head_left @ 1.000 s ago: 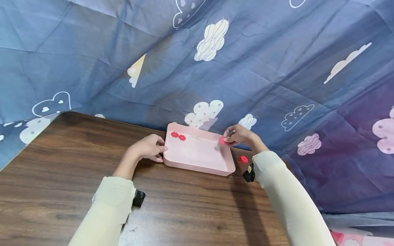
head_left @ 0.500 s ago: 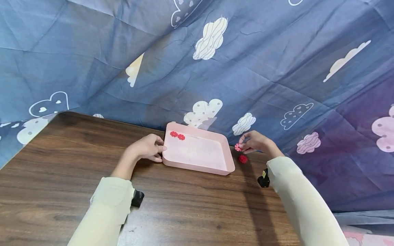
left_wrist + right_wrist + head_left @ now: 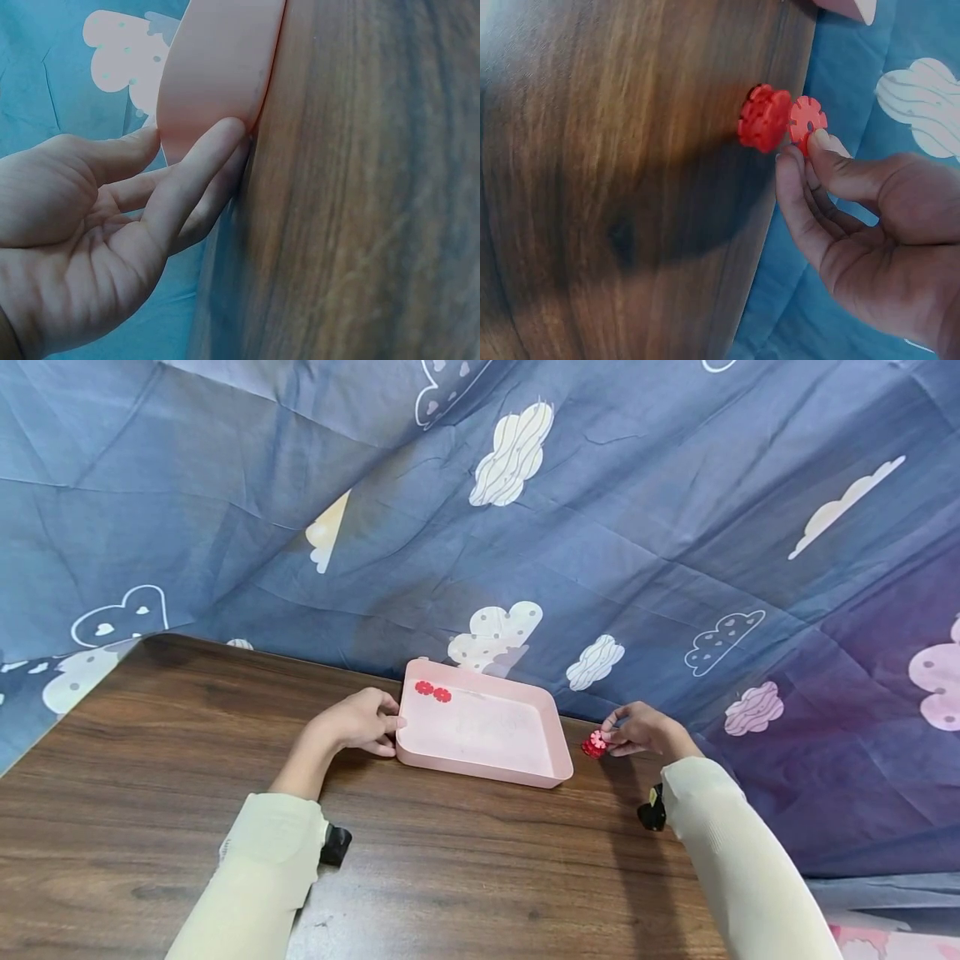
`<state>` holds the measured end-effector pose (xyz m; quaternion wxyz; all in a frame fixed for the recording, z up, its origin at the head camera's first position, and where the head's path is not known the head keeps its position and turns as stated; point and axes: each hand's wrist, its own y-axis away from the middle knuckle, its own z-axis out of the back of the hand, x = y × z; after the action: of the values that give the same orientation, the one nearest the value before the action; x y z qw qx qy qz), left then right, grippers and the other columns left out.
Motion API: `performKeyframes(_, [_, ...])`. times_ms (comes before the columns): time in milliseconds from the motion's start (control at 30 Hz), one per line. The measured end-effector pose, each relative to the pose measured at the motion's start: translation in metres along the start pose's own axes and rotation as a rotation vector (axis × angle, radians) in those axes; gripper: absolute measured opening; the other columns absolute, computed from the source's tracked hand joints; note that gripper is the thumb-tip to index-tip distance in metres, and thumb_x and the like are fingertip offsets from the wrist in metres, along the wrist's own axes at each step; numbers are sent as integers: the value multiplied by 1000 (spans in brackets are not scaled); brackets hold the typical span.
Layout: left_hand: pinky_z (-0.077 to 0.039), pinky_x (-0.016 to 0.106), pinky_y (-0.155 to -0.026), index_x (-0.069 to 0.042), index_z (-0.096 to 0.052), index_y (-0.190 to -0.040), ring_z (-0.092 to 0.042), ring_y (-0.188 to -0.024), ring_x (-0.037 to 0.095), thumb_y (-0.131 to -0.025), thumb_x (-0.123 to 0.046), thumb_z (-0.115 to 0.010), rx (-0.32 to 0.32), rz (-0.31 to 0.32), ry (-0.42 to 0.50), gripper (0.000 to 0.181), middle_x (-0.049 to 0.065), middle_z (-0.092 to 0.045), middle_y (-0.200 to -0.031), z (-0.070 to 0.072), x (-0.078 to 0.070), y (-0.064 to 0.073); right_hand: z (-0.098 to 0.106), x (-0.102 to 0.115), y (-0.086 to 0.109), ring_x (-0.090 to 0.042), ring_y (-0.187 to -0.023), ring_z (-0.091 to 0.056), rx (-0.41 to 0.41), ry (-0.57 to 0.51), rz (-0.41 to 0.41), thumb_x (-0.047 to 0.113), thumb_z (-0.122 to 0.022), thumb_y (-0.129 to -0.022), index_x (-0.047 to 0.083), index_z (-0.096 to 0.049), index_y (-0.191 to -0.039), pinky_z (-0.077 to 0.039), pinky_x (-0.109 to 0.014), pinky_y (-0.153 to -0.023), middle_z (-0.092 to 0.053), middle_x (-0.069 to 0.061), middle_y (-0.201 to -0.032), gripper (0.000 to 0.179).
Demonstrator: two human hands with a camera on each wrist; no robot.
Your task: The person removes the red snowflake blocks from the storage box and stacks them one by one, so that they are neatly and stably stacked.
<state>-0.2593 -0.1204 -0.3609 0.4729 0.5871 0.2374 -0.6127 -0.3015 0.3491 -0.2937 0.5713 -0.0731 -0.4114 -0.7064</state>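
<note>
A shallow pink tray (image 3: 480, 768) stands near the table's back edge, with two red notched plastic discs (image 3: 433, 692) lying flat in its far left corner. At its left end, my left hand (image 3: 360, 721) grips the wall, thumb at the rim and fingers against the outside, as the left wrist view shows on the tray (image 3: 217, 67). My right hand (image 3: 641, 729) pinches a red notched disc (image 3: 808, 116) between thumb and fingers. Close beside that disc, a small stack of red notched discs (image 3: 763, 120) rests on the table, right of the tray.
The brown wooden table (image 3: 450, 860) runs under both arms. A blue cloth (image 3: 375, 568) printed with clouds hangs right behind the table's back edge. Black wrist devices (image 3: 335, 845) are worn under both sleeves.
My right hand, holding the disc, has moved from above the tray's right end rightward and down to the stack on the table. My left hand stays at the tray's left end.
</note>
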Motion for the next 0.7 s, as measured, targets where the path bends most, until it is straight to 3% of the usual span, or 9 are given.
performKeyframes(200, [-71,28,-81,18,-40,-149,-65,-81,18,-112,-4,-50,1,-3,0,43,19,-63,-105,0,0,-1,-1,-8,-2,-9,-76,-68,-7,-26,-6,-9,-58,-105,-10,-58,-109,-71,-27,-78,-67,-3,-83,4])
performKeyframes(700, [-71,29,-82,17,-42,-147,-64,-79,18,-112,-4,-50,3,-12,-11,41,19,-64,-104,-1,0,0,-6,-15,-5,-10,-77,-70,-11,-48,9,-12,-58,-103,-15,-56,-117,-71,-28,-79,-69,-1,-87,15])
